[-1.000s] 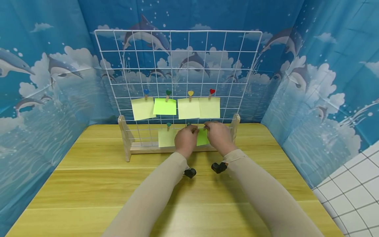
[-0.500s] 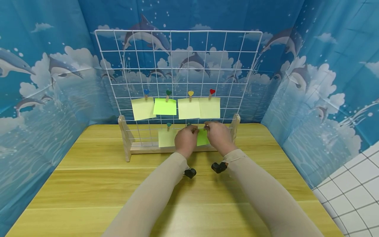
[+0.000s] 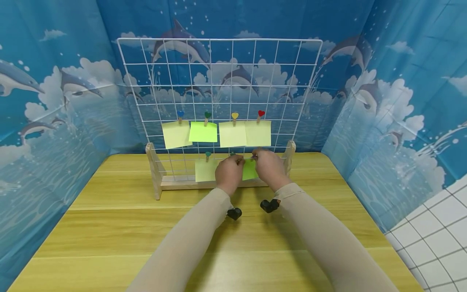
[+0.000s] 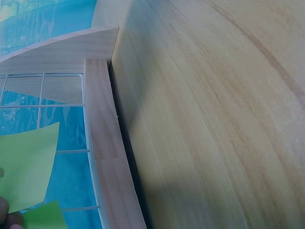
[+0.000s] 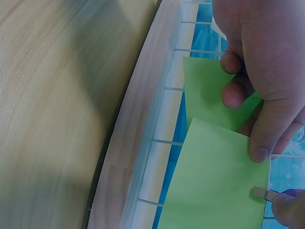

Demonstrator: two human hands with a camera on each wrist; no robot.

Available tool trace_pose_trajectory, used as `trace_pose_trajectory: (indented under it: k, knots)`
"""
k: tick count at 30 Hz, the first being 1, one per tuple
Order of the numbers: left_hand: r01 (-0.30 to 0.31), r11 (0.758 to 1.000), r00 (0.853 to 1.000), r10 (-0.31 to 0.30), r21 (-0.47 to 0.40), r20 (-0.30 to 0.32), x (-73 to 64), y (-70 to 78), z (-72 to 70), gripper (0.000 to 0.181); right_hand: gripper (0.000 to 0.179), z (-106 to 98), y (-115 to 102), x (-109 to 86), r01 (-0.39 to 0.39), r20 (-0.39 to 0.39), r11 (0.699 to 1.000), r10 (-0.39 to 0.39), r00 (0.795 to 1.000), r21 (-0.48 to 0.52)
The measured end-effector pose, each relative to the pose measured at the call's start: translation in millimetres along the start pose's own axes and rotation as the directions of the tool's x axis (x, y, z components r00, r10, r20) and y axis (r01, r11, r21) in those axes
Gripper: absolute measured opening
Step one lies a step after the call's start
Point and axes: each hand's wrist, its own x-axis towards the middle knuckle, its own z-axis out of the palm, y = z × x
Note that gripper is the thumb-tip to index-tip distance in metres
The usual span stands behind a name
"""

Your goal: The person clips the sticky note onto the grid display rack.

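A green sticky note (image 3: 249, 169) hangs against the lower part of the white wire grid (image 3: 232, 74). My left hand (image 3: 230, 173) pinches its upper left corner between thumb and finger. At the note's top edge, my right hand (image 3: 271, 168) pinches a small wooden clothespin (image 5: 259, 192), whose tip lies over the paper. Another green sticky note (image 5: 205, 83) sits partly behind this one, largely covered by my left hand in the head view. Left of that hand hangs a pale yellow note (image 3: 205, 170) under a teal clothespin (image 3: 208, 155).
Higher on the grid, a row of notes (image 3: 203, 132) hangs from clothespins with blue, green, yellow and red hearts (image 3: 261, 113). Wooden feet (image 3: 155, 170) hold the grid on the wood-grain table (image 3: 127, 231). A dolphin-print curtain (image 3: 73, 101) surrounds the back and sides.
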Motion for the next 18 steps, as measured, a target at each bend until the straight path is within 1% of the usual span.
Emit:
trace_pose_trajectory:
  k: [10, 18]
  knots:
    - [-0.005, 1.0, 1.0, 0.005, 0.012, -0.004, 0.0, 0.1, 1.3, 0.026, 0.022, 0.5, 2.2, 0.2, 0.01, -0.004, 1.0, -0.01, 1.0, -0.004]
    - [-0.001, 1.0, 1.0, 0.001, 0.007, 0.001, 0.6, -0.7, 1.3, 0.027, 0.022, -2.3, 0.6, 1.4, 0.008, 0.023, 1.0, -0.008, 1.0, -0.028]
